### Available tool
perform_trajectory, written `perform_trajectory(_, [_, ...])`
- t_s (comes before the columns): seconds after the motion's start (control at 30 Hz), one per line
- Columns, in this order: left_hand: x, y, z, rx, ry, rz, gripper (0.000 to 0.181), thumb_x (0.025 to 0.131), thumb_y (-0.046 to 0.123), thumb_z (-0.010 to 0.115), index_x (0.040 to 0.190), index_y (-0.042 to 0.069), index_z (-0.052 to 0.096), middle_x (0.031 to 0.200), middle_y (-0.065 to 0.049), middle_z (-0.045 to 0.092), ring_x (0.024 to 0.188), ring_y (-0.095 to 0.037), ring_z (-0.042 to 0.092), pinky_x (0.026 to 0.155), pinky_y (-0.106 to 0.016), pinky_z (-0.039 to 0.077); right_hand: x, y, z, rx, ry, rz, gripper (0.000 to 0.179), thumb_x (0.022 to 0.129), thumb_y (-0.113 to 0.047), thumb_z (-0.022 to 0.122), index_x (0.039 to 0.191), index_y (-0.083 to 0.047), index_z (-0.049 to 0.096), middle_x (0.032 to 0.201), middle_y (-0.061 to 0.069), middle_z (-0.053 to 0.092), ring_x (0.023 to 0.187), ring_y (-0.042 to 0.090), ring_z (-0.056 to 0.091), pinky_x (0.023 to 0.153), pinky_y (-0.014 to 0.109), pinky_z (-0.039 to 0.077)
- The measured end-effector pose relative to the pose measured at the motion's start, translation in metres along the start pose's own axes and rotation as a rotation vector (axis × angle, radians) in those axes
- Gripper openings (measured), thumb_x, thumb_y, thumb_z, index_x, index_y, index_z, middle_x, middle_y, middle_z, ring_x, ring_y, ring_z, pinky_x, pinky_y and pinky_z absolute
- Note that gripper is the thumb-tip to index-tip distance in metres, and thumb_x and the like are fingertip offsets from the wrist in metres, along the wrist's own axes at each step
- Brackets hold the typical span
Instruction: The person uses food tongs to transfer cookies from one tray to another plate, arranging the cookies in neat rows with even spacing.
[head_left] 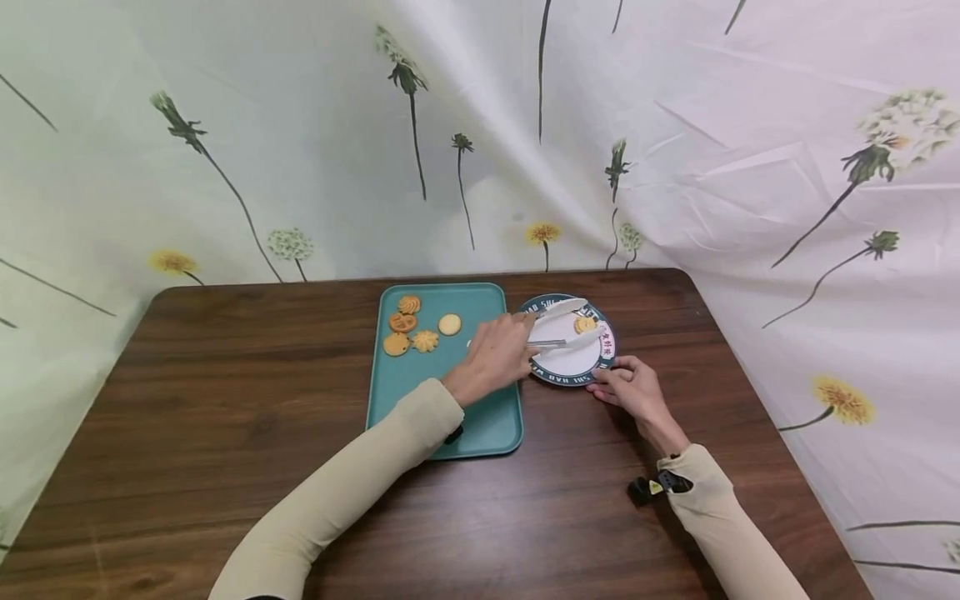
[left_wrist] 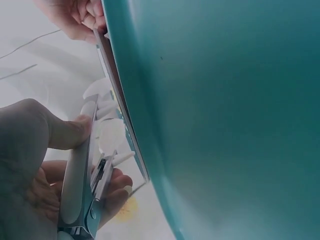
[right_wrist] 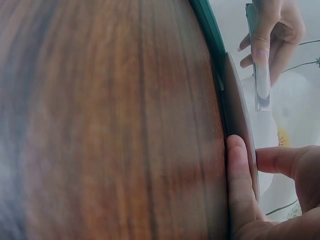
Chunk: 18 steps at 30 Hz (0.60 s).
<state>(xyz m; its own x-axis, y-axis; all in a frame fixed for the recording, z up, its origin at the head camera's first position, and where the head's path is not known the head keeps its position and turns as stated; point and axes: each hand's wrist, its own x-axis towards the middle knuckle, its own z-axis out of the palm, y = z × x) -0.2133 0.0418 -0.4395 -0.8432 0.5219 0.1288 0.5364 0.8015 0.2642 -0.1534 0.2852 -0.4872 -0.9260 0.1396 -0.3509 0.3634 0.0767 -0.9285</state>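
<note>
My left hand (head_left: 497, 352) grips a pair of tongs (head_left: 553, 342) with white tips, reaching across the tray's right side to the plate. The tips stand apart over the round white plate (head_left: 564, 362), which has a dark lettered rim. A golden cookie (head_left: 584, 326) lies between the tips; whether they touch it I cannot tell. My right hand (head_left: 633, 388) pinches the plate's near right rim, thumb on one face and fingers under the other, as the right wrist view shows. In the left wrist view the tongs' handle (left_wrist: 77, 170) sits between thumb and fingers.
The teal tray (head_left: 397, 392) lies left of the plate, close against it. At its far left are several cookies, among them a flower-shaped cookie (head_left: 424, 341) and a pale round cookie (head_left: 449, 324). A dandelion-print cloth (head_left: 330, 167) hangs behind the brown wooden table (head_left: 247, 400).
</note>
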Motion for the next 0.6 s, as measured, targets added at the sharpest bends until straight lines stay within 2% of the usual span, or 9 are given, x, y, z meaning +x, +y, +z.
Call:
perform_trajectory(0.17, [-0.011,-0.013,-0.009,-0.002,0.007,-0.015,0.061,0.1,0.033,0.071,0.151,0.004,0.054,0.146,-0.014,0.064,0.123,-0.03,0.069,0.081,-0.042,0.061,-0.001,-0.001,0.0,-0.003,-0.007,0.006,0.039,0.1,-0.007,0.066,0.129,0.004,0.043,0.083,-0.006,0.074,0.074,0.006,0.076,0.073,0.022,0.062])
perform_trajectory(0.23, [-0.018,-0.02,-0.013,-0.006,0.019,-0.016,0.062,0.1,0.033,0.071,0.152,0.005,0.053,0.148,-0.013,0.063,0.122,-0.03,0.069,0.076,-0.041,0.061,-0.001,-0.002,0.0,-0.006,-0.006,0.008,0.039,0.1,-0.007,0.066,0.13,0.004,0.043,0.082,-0.006,0.074,0.074,0.006,0.076,0.073,0.022,0.062])
perform_trajectory(0.4, [-0.028,-0.032,-0.021,-0.039,0.057,0.012,0.06,0.099,0.032,0.072,0.151,0.005,0.055,0.142,-0.012,0.067,0.104,-0.025,0.071,0.057,-0.033,0.052,-0.003,-0.003,-0.002,-0.003,0.002,0.009,0.039,0.1,-0.007,0.065,0.13,0.005,0.043,0.082,-0.007,0.074,0.073,0.006,0.076,0.073,0.022,0.062])
perform_trajectory(0.6, [-0.031,-0.034,-0.022,-0.053,0.045,0.035,0.053,0.098,0.027,0.074,0.145,0.005,0.061,0.121,-0.009,0.076,0.08,-0.018,0.063,0.053,-0.028,0.045,-0.003,-0.002,0.002,0.002,-0.011,0.006,0.039,0.101,-0.008,0.065,0.131,0.004,0.043,0.082,-0.007,0.075,0.074,0.006,0.076,0.074,0.022,0.062])
